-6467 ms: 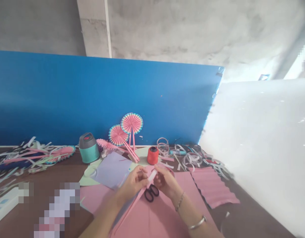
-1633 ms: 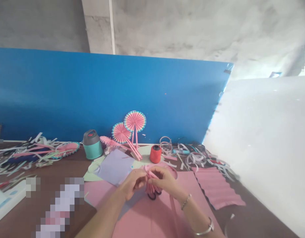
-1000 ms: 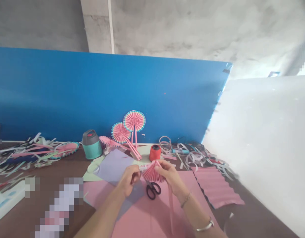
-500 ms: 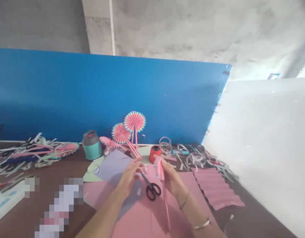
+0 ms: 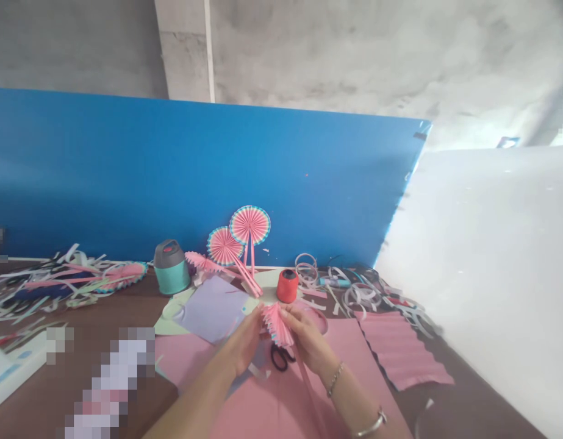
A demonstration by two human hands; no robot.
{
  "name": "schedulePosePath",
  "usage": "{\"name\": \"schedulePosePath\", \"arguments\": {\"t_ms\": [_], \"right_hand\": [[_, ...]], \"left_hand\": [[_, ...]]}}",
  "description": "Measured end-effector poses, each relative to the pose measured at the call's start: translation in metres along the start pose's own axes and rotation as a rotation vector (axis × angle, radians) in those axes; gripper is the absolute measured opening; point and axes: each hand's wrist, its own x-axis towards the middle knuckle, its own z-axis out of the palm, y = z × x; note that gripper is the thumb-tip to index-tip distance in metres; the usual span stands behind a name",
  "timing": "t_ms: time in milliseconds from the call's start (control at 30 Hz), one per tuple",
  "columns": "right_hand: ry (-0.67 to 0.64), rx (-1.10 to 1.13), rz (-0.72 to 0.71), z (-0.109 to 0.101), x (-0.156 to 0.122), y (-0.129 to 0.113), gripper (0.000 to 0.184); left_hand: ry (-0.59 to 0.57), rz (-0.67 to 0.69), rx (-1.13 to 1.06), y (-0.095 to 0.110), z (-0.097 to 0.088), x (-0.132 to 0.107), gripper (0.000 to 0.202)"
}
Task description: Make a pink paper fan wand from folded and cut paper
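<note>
Both hands meet over the pink sheets, low in the middle of the view. My right hand (image 5: 306,341) pinches a pleated pink paper fan (image 5: 276,323), folded and partly spread, with a long pink strip (image 5: 308,390) hanging down from it toward me. My left hand (image 5: 243,349) closes its fingers on the fan's left side. Black-handled scissors (image 5: 279,358) lie on the pink paper just under the hands, mostly hidden by them.
A red thread spool (image 5: 286,285), a teal flask (image 5: 170,267) and finished pink paper fans (image 5: 249,227) stand against the blue board. A pleated pink sheet (image 5: 400,350) lies at the right. Paper offcuts (image 5: 66,283) pile at the left, curled strips (image 5: 354,292) at the back right.
Half a second ago my left hand was open and away from the fan, which my right hand held upright. Now both hands grip the fan lower, over the scissors.
</note>
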Motion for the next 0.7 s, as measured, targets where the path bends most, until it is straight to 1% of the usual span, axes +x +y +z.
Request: {"name": "schedulePosePath", "arguments": {"t_ms": [100,167,233,300,367,433,533,633,700], "right_hand": [[0.047,0.029,-0.007,-0.001,0.001,0.003,0.039],[0.06,0.038,-0.006,-0.002,0.001,0.004,0.038],[0.077,0.045,0.005,-0.003,0.002,0.005,0.038],[0.084,0.039,0.023,-0.003,0.002,0.005,0.039],[0.062,-0.002,0.041,-0.003,0.001,0.004,0.041],[0.045,-0.074,0.042,-0.002,0.0,0.002,0.041],[0.062,-0.241,0.021,-0.001,-0.001,0.001,0.041],[0.083,-0.368,0.001,-0.002,-0.002,0.002,0.041],[0.092,-0.36,-0.01,-0.004,-0.001,0.002,0.041]], "left_hand": [[0.016,-0.005,0.005,-0.002,-0.001,0.002,0.036],[0.004,-0.017,0.012,-0.002,-0.001,0.001,0.033],[-0.025,-0.011,-0.007,0.001,0.0,0.0,0.034],[-0.028,0.017,-0.031,0.004,0.001,-0.001,0.036],[0.017,0.046,-0.051,0.007,0.001,-0.002,0.036],[0.09,0.067,-0.063,0.009,0.0,-0.001,0.034],[0.175,0.083,-0.079,0.008,-0.006,0.002,0.033],[0.178,0.061,-0.156,0.005,-0.014,0.005,0.032],[0.181,0.023,-0.239,0.005,-0.018,0.007,0.028]]}}
